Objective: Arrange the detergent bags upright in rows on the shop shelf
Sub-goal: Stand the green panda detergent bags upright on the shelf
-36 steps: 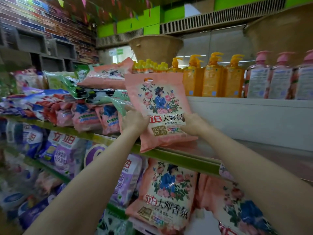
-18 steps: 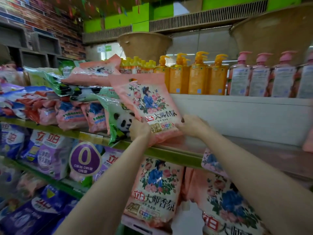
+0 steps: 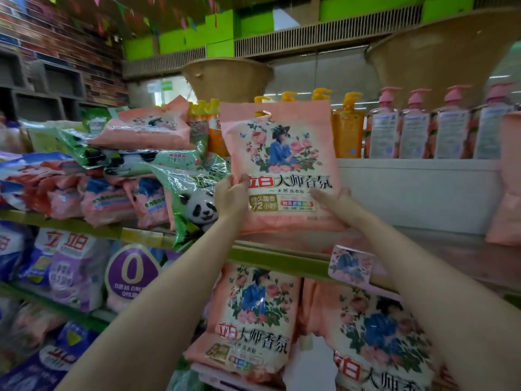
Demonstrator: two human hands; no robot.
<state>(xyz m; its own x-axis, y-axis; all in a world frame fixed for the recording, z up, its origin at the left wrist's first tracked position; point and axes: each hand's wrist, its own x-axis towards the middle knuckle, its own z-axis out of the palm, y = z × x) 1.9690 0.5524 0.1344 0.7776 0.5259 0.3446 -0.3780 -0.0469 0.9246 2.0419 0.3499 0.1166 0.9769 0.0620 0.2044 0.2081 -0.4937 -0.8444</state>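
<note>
A pink detergent bag [image 3: 282,165] with a flower print stands upright on the metal shelf [image 3: 439,258], its bottom edge on the shelf board. My left hand [image 3: 231,196] grips its lower left edge, thumb on the front. My right hand [image 3: 329,200] holds its lower right side, fingers on the front face. A green panda bag [image 3: 194,201] leans just left of it. Another pink bag [image 3: 504,179] stands at the far right of the same shelf.
Bags lie piled on the shelf's left part [image 3: 107,165]. Orange pump bottles [image 3: 348,128] and pink pump bottles [image 3: 439,128] stand on a raised white ledge behind. More pink bags [image 3: 251,320] hang on the shelf below, purple bags [image 3: 73,263] to their left.
The pink bag has gone from tilted leftward to upright and square on the shelf. Both hands stayed on its lower edges. The view shifted closer and slightly right.
</note>
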